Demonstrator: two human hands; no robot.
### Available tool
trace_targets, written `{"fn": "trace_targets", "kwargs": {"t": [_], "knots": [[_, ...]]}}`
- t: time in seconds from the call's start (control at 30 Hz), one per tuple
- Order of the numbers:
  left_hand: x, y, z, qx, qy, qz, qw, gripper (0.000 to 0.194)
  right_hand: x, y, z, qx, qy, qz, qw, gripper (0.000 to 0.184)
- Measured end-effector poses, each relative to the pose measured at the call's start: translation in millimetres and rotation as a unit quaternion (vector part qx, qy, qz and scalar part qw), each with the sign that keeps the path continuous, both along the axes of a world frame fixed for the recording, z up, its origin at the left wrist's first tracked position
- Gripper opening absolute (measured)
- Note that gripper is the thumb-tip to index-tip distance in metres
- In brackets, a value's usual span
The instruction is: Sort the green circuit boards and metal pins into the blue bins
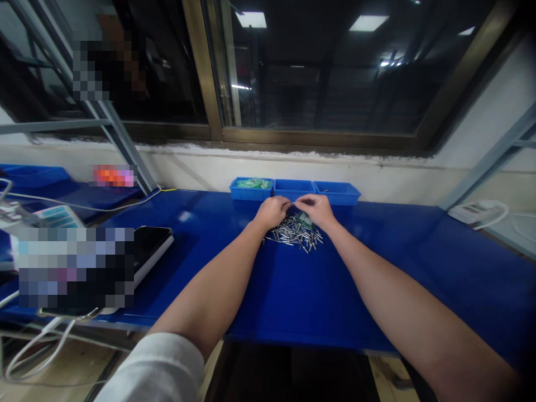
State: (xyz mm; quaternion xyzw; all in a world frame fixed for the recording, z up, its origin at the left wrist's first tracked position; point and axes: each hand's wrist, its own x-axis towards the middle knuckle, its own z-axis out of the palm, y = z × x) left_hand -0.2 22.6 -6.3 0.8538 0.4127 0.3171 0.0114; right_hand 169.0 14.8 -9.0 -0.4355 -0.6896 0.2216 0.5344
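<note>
My left hand (273, 212) and my right hand (317, 209) meet above a heap of thin silvery metal pins (295, 231) on the blue table. The fingertips of both hands are pinched close together around a small, thin piece, too small to name. A greenish clear plastic bag (305, 220) lies by the heap, partly beneath my right hand. Just beyond my hands stand three joined blue bins: the left bin (251, 194) holds green-tinted bags, the middle bin (295, 183) is partly hidden by my hands, and the right bin (345, 195) shows a small piece inside.
A phone (153, 243) with white cables rests on a stand at the left of the table (301, 301). A white power strip (473, 212) is at the right end. Metal frame posts (125, 151) rise at both sides, with a window behind.
</note>
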Motion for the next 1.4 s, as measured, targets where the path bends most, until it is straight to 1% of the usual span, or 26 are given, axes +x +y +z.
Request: {"fn": "trace_targets", "kwargs": {"t": [0.1, 0.2, 0.27, 0.33, 0.4, 0.47, 0.5, 0.57, 0.63, 0.7, 0.8, 0.87, 0.9, 0.97, 1.03, 1.1, 1.17, 1.27, 1.4], "knots": [[0.5, -1.5, 0.8, 0.009, -0.034, 0.017, 0.999, 0.028, 4.1, 4.5, -0.6, -0.008, 0.014, -0.033, 0.999, 0.020], [-0.6, -1.7, 1.8, 0.023, -0.075, 0.062, 0.995, 0.032, 13.1, 10.1, 0.5, -0.002, 0.033, -0.099, 0.995, 0.023], [-1.9, -0.8, 2.0, 0.026, -0.088, 0.092, 0.992, 0.031, 20.8, 12.8, 1.6, 0.008, 0.023, -0.147, 0.989, 0.027], [-3.1, 0.7, 1.5, 0.021, -0.089, 0.114, 0.989, 0.030, 27.7, 14.3, 1.9, 0.017, -0.025, -0.192, 0.981, 0.032], [-3.9, 2.0, 0.7, 0.014, -0.082, 0.126, 0.989, 0.029, 32.3, 15.1, 0.9, 0.020, -0.087, -0.237, 0.967, 0.037], [-4.2, 2.9, -0.3, 0.012, -0.074, 0.128, 0.989, 0.028, 34.6, 16.2, -1.4, 0.007, -0.139, -0.263, 0.955, 0.043], [-4.2, 3.2, -0.7, 0.012, -0.071, 0.126, 0.989, 0.028, 35.2, 16.9, -2.8, -0.007, -0.159, -0.264, 0.951, 0.046], [-4.3, 3.4, -1.3, 0.013, -0.068, 0.119, 0.990, 0.028, 35.9, 18.2, -5.0, -0.040, -0.188, -0.250, 0.949, 0.055], [-4.5, 3.5, -2.0, 0.013, -0.070, 0.112, 0.991, 0.029, 35.7, 18.7, -5.6, -0.054, -0.205, -0.235, 0.949, 0.060], [-4.6, 3.7, -2.6, 0.011, -0.073, 0.106, 0.992, 0.029, 33.9, 17.6, -4.0, -0.027, -0.211, -0.230, 0.950, 0.058], [-4.3, 4.3, -3.9, -0.006, -0.075, 0.100, 0.992, 0.030, 26.0, 12.8, 0.8, 0.054, -0.212, -0.214, 0.952, 0.042], [-3.9, 4.8, -4.6, -0.020, -0.081, 0.088, 0.993, 0.029, 17.5, 7.9, 2.7, 0.083, -0.232, -0.166, 0.955, 0.028], [-3.6, 5.0, -4.9, -0.027, -0.087, 0.078, 0.993, 0.029, 12.8, 5.3, 2.7, 0.081, -0.255, -0.123, 0.956, 0.025], [-3.1, 5.3, -5.4, -0.043, -0.102, 0.051, 0.993, 0.030, 3.4, 0.4, 0.6, 0.070, -0.304, -0.051, 0.949, 0.028], [-2.6, 5.6, -6.1, -0.067, -0.113, 0.023, 0.991, 0.031, -4.1, -3.3, -3.3, 0.051, -0.354, -0.020, 0.934, 0.039], [-2.2, 5.9, -7.1, -0.091, -0.115, -0.002, 0.989, 0.032, -8.8, -5.0, -7.2, 0.024, -0.394, -0.008, 0.919, 0.044], [-1.6, 6.0, -8.2, -0.103, -0.109, -0.020, 0.988, 0.032, -10.9, -4.7, -9.6, 0.003, -0.413, -0.004, 0.911, 0.040], [-0.8, 5.7, -8.8, -0.097, -0.090, -0.029, 0.991, 0.030, -11.1, -3.1, -9.5, -0.003, -0.408, 0.005, 0.913, 0.035], [0.0, 4.9, -7.9, -0.075, -0.056, -0.031, 0.995, 0.028, -10.9, -4.7, -4.9, 0.006, -0.396, 0.014, 0.918, 0.028]]}}
